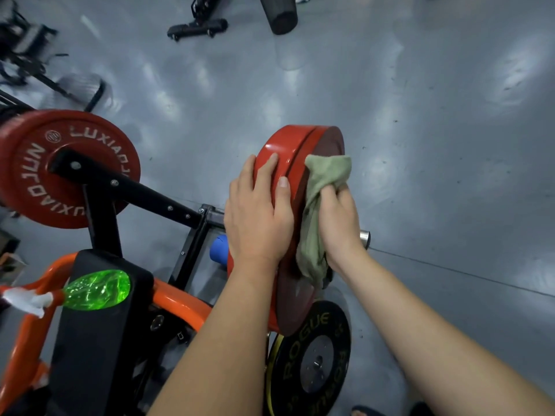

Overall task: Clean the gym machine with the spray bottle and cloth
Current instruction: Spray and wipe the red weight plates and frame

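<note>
Two red weight plates stand side by side on the machine's sleeve in the middle of the head view. My left hand lies over the rim of the nearer plate, fingers spread on it. My right hand grips a green cloth and presses it against the outer face of the darker plate. A green spray bottle with a white trigger lies on the machine's black pad at the lower left.
Another red plate sits on the machine's black arm at the left. A black plate stands below my arms, beside the orange frame. A blue roller shows behind my left hand. Other gear stands at the far floor.
</note>
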Demonstrator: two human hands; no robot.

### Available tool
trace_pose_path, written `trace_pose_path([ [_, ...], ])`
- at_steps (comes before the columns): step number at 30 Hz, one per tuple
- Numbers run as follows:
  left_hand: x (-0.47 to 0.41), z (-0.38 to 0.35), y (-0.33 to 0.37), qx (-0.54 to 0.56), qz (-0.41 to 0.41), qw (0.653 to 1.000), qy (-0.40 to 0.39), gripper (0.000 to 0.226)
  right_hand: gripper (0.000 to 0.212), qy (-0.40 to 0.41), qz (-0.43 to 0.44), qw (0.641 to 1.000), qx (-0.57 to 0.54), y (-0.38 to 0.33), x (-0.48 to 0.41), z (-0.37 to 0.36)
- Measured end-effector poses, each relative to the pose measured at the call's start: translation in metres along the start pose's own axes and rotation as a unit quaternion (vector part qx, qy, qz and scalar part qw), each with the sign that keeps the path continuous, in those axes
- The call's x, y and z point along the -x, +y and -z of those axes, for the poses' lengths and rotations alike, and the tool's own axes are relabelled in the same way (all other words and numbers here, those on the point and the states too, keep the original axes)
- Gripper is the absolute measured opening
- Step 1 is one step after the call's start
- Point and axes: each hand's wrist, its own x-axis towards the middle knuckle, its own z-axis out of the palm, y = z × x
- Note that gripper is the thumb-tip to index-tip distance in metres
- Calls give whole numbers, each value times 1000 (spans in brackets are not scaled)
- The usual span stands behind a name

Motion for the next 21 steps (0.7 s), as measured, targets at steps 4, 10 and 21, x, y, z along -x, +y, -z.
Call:
trace_pose_path([
  [4, 1, -1, -1, 0, 2, 1000, 0, 48, 40, -38, 2, 999, 37, -13, -19, 5],
  [10, 1, 0, -2, -8, -3, 1000, 3, 51, 32, -15, -59, 996, -61, -24, -67, -25],
  [21, 11, -2, -8, -56, -30, 998, 1, 54, 51, 104, -10, 994, 36, -34, -41, -47],
])
